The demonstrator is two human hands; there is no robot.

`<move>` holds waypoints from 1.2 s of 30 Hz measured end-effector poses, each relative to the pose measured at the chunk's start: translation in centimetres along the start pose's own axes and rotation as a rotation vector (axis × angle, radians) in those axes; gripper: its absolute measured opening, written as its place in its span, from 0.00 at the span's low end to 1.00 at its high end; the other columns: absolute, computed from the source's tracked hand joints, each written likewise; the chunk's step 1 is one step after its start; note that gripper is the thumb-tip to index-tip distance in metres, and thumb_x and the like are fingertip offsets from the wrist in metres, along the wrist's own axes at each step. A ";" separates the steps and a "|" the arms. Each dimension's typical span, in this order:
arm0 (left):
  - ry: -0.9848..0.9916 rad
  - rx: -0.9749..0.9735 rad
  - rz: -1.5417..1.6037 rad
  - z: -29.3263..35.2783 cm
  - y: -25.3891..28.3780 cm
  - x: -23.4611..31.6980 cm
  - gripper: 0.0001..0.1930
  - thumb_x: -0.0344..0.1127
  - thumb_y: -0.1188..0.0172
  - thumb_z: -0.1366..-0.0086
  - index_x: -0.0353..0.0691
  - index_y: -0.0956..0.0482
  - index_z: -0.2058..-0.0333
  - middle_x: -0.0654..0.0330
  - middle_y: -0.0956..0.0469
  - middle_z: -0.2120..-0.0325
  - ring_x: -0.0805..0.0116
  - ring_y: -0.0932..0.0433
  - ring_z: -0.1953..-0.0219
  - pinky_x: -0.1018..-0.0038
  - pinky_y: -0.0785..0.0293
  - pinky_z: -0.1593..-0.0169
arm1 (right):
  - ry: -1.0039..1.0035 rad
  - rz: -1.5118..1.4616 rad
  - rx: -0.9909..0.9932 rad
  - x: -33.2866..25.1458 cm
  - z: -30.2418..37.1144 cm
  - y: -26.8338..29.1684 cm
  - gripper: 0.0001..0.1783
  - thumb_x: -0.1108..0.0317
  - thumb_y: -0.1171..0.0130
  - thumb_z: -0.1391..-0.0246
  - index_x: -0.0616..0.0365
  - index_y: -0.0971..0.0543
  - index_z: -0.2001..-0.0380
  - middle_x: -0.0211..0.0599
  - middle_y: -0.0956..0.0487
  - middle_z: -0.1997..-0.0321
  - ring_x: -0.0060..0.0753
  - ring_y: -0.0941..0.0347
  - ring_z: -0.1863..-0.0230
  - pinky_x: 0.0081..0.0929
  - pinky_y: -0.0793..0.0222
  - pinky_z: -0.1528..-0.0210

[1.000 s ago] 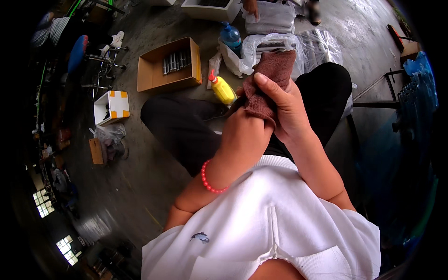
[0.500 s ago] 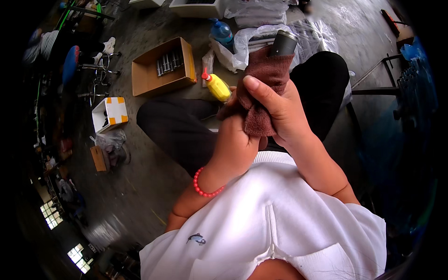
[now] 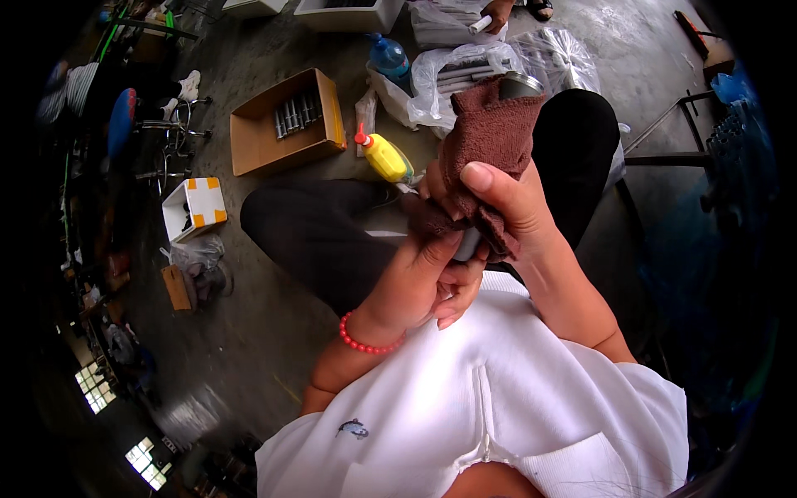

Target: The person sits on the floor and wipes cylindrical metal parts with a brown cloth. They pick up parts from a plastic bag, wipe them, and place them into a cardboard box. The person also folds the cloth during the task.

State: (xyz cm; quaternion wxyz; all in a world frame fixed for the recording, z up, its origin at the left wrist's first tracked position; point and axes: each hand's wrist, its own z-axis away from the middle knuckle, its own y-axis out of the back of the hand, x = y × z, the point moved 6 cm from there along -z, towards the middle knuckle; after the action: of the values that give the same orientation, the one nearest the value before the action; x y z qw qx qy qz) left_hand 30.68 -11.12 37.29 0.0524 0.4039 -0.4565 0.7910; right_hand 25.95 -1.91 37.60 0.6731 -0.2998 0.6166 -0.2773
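Note:
A brown cloth [image 3: 495, 137] is wrapped round a dark grey metal cylinder [image 3: 523, 81], whose round rim shows at the far end. My right hand [image 3: 516, 199] is closed round the cloth and the cylinder inside it, thumb lying on top. At the near end, my left hand [image 3: 436, 274], with a red bead bracelet [image 3: 365, 344] on its wrist, grips the grey lower end of the cylinder, just below the cloth. Most of the cylinder is hidden by the cloth and my fingers.
A yellow bottle with a red nozzle [image 3: 387, 158] is beyond my left knee. Farther off are a cardboard box [image 3: 249, 137] holding several metal tubes, a blue bottle [image 3: 388, 58] and plastic-wrapped tubes [image 3: 465, 70]. Another person's hand [image 3: 498, 12] holds a light-coloured tube at the top.
The cloth has moved up over the cylinder's far end, leaving mainly the rim showing. My left hand has shifted nearer to me, onto the lower end. Another person's hand has come in at the top.

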 end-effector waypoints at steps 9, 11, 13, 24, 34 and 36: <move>-0.324 0.355 -1.013 0.1 0.7 0.3 0.14 0.40 0.58 0.29 0.32 0.35 0.60 0.63 0.32 0.82 0.78 0.35 0.87 0.81 0.41 0.82 | 0.182 -0.030 0.116 -4.4 -3.1 1.3 0.16 0.55 0.45 0.42 0.58 0.29 0.64 0.30 0.27 0.74 0.23 0.31 0.75 0.20 0.32 0.72; -0.583 0.363 -1.042 -0.3 0.2 1.8 0.14 0.39 0.58 0.29 0.31 0.34 0.61 0.63 0.31 0.83 0.77 0.34 0.85 0.80 0.39 0.81 | 0.189 0.280 0.092 -0.9 -1.0 -0.4 0.20 0.57 0.41 0.45 0.61 0.29 0.57 0.30 0.25 0.66 0.21 0.29 0.68 0.19 0.30 0.64; -0.223 0.291 -0.943 -0.8 0.9 1.6 0.13 0.35 0.56 0.30 0.30 0.29 0.66 0.60 0.28 0.81 0.72 0.30 0.83 0.77 0.36 0.78 | 0.079 0.278 0.129 -0.1 -0.8 1.0 0.23 0.59 0.38 0.46 0.63 0.29 0.53 0.31 0.25 0.60 0.20 0.29 0.62 0.19 0.32 0.57; -0.978 0.092 -2.190 -1.4 -0.2 9.6 0.22 0.28 0.41 0.49 0.40 0.28 0.52 0.59 0.27 0.59 0.60 0.25 0.58 0.68 0.27 0.57 | -0.140 0.768 -0.214 0.1 1.2 1.0 0.23 0.54 0.59 0.35 0.64 0.27 0.70 0.29 0.29 0.88 0.18 0.33 0.85 0.18 0.35 0.78; -0.444 0.076 -2.109 -0.5 2.7 8.2 0.10 0.36 0.39 0.46 0.38 0.29 0.68 0.59 0.27 0.76 0.59 0.26 0.74 0.70 0.30 0.72 | -0.304 0.464 0.120 0.8 0.0 5.2 0.22 0.54 0.50 0.39 0.66 0.24 0.58 0.33 0.22 0.65 0.21 0.27 0.68 0.19 0.30 0.67; -0.393 0.146 -1.956 0.7 4.2 7.4 0.18 0.46 0.38 0.43 0.36 0.30 0.70 0.61 0.30 0.82 0.63 0.26 0.79 0.73 0.31 0.76 | -0.301 -0.037 0.276 0.8 0.0 8.8 0.19 0.59 0.49 0.40 0.64 0.27 0.53 0.38 0.22 0.63 0.26 0.25 0.63 0.21 0.27 0.61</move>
State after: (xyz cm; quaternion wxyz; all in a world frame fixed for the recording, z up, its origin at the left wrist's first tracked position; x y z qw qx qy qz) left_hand 24.24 -16.24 39.74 0.5791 0.7277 0.1259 0.3453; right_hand 26.04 3.36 30.49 0.7871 -0.2538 0.4598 -0.3236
